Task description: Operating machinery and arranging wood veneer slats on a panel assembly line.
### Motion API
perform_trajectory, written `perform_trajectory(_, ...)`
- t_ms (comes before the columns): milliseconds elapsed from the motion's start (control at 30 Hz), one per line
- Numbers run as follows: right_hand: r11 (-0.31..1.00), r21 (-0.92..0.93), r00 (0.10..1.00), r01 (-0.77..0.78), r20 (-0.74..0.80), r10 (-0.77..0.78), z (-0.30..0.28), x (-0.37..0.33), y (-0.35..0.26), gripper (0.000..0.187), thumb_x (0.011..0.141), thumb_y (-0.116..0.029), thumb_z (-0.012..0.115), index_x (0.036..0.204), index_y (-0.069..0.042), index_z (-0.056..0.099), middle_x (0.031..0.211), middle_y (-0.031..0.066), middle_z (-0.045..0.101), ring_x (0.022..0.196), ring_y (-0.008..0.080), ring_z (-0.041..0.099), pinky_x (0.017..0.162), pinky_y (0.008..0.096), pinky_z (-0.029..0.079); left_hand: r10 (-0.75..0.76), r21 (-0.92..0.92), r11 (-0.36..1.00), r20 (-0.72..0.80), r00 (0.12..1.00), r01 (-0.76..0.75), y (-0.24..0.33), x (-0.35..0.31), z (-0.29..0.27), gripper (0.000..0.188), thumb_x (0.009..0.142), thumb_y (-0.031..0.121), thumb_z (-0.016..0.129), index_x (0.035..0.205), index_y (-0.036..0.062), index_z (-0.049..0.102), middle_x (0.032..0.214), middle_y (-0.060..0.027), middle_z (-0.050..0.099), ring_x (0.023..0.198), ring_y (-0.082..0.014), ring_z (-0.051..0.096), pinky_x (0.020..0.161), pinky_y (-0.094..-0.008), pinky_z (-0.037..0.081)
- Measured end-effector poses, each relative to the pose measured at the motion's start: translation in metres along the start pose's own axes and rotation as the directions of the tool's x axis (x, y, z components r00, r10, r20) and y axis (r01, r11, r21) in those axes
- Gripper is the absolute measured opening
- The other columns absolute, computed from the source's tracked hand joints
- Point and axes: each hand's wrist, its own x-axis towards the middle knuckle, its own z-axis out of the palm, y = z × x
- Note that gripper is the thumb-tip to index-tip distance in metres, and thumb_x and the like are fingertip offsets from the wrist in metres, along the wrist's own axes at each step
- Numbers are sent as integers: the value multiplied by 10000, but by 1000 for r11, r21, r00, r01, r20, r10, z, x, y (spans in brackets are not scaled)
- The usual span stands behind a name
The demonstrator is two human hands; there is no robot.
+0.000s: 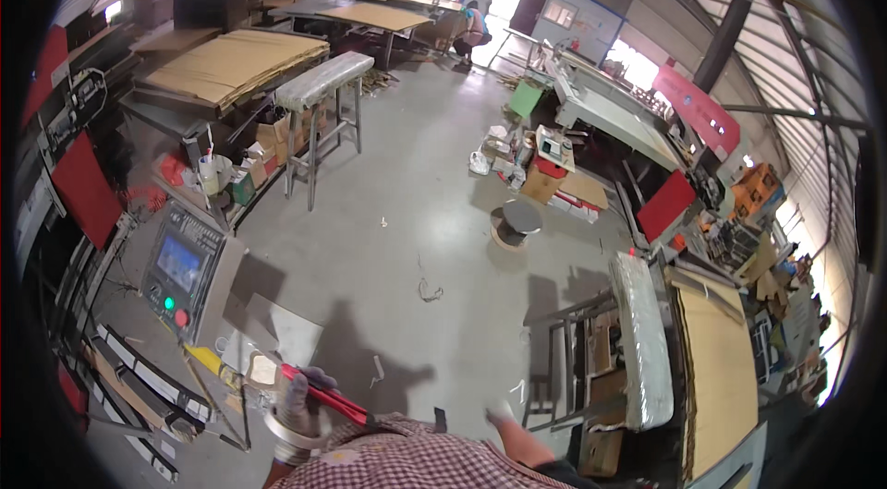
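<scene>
Grey floor [397, 166] is running down the mid of a workshop, w/ machines and board stacks lining both sides; a co-worker [476, 27] is crouching at the far end.

Head view (the only one): L hand [297, 404], gloved, is gripping a long red object [344, 407], fingers closed round it, low in front of the checked clothing [397, 457]; its exact kind is staying unclear. White band [294, 435] is circling that wrist. R hand [499, 415] is hanging apart, lower centre, blurred; can't tell if its fingers are open or closed, or holding anything.

Risks, as I'm judging: the red object is sticking out past the fist, so a careless turn could be catching it on clothing, or knocking the control panel [189, 272] w/ its buttons, up-left of the hand. Loose wire [428, 291] is lying on the floor ahead and could be snagging a foot; the spool [520, 217] beyond is posing a trip risk too. Plastic-wrapped bench [644, 350] is standing near the R arm, so a wide swing could be bumping it.
</scene>
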Motion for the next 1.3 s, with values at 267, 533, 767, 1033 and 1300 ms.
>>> perform_trajectory(267,190,942,944,276,-228,-238,-442,407,-365,343,891,-191,596,1194,-30,586,989,112,666,848,190,625,777,286,494,305,239,937,-200,931,-256,24,248,22,349,909,357,563,1010,23,534,871,-111,609,790,-208,610,663,-358,537)
perform_trajectory(533,249,765,487,594,-96,-868,-560,461,-552,500,891,-161,623,1337,-16,450,1206,156,589,1140,251,536,957,343,428,226,158,971,-369,902,-178,112,504,39,290,938,310,548,1025,36,591,862,-80,649,748,-178,635,646,-299,544)
perform_trajectory(767,147,760,193,633,30,-981,-573,608,-701,655,841,-103,643,1404,-55,312,1273,190,516,1145,315,528,946,365,416,329,69,936,-513,793,-344,191,658,-5,235,930,286,575,971,56,602,874,-29,624,735,-115,587,658,-265,497)
perform_trajectory(1033,-2,639,-204,769,242,-948,-580,714,-897,472,875,-217,568,1283,-51,397,1073,260,562,929,423,571,786,475,468,402,129,818,-826,396,-561,308,734,-54,225,890,221,630,961,8,637,903,-64,642,813,-128,588,751,-283,485)
perform_trajectory(1300,-49,704,-387,709,329,-861,-574,715,-1097,213,869,-148,601,1025,-17,540,821,161,626,826,310,621,721,391,481,467,216,768,-833,296,-604,395,756,-182,215,886,146,600,1052,12,621,934,-52,639,883,-143,590,826,-288,465)
